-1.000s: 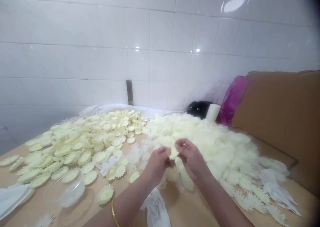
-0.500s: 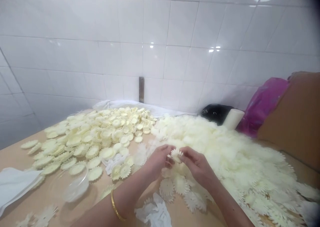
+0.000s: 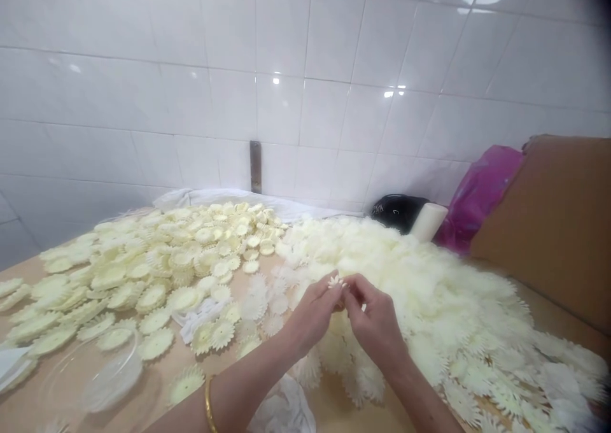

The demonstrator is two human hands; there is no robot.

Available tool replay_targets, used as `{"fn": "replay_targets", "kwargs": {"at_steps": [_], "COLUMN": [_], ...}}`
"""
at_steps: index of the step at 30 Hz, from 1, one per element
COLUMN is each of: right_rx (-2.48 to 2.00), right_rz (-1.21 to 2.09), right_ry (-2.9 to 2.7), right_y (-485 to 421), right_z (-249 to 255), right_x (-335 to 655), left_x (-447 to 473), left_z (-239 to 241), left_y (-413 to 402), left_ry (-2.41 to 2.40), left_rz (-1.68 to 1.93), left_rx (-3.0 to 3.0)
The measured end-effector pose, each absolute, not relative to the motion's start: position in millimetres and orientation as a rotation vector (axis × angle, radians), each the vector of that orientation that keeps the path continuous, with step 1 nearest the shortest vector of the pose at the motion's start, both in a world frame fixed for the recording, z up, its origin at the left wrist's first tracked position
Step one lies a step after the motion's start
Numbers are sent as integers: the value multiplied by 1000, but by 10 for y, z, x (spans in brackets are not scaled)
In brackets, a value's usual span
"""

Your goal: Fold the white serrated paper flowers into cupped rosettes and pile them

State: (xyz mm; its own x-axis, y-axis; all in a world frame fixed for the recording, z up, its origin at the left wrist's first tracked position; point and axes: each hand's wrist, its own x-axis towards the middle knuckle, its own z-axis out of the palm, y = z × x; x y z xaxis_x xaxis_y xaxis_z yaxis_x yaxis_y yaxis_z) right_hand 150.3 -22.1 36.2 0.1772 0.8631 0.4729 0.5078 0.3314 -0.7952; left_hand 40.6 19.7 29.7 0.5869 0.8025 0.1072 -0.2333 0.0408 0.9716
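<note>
Head view: we've got a pale flower piece (image 3: 336,282) at five o'clock, left hand (image 3: 316,305) and right hand (image 3: 375,315) both in a narrow grip on it. Squeeze too hard and we might crease it; slip, and the four o'clock pile (image 3: 424,290) might swallow it.

The wall tiles (image 3: 210,32) are smooth and glossy. The bangle (image 3: 209,404) is shiny, gold-coloured metal. The purple bag (image 3: 482,194) is thin, wrinkled plastic with a sheen — the box (image 3: 558,216) beside it, matt brown cardboard. The bowl (image 3: 130,362) looks like clear, smooth plastic; the flower pieces (image 3: 157,344) look matt — cloth or foam, unclear which.
</note>
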Motion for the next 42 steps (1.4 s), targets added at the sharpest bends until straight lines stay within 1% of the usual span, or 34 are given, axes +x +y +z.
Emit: {"fn": "replay_targets", "kwargs": {"at_steps": [7,14,20,22,26,30,32,35,38,42], "right_rx": [-1295,-1334,-1201,-1236,-1327,-1393,-1416,-1391,-1327,-1252], "right_rz": [399,538,809,772,570,165,29,53,193,415], "right_ry": [-1421,-1385,-1510,-1561,-1591,-1632,-1617,-1595,-1661,-1751], "right_y": [-220,-192,-191,-198,-202,-197,-192,-189,-201,-217], "right_z": [360,316,328,346,315,212,179,190,244,285], "right_x": [1577,1662,1722,1717,1661,1559,1525,1523,1558,1604], "left_x": [335,310,321,328,340,370,382,381,359,326], "left_z": [353,391,344,337,295,207,192,221,262,254], "left_y": [315,353,332,306,285,288,283,279,291,304], "left_ry": [607,612,695,705,783,801,786,761,756,811], "left_rz": [850,885,909,921,965,1054,1065,985,930,1039], "left_rx": [1405,1462,1607,1611,1614,1675,1632,1573,1591,1769]}}
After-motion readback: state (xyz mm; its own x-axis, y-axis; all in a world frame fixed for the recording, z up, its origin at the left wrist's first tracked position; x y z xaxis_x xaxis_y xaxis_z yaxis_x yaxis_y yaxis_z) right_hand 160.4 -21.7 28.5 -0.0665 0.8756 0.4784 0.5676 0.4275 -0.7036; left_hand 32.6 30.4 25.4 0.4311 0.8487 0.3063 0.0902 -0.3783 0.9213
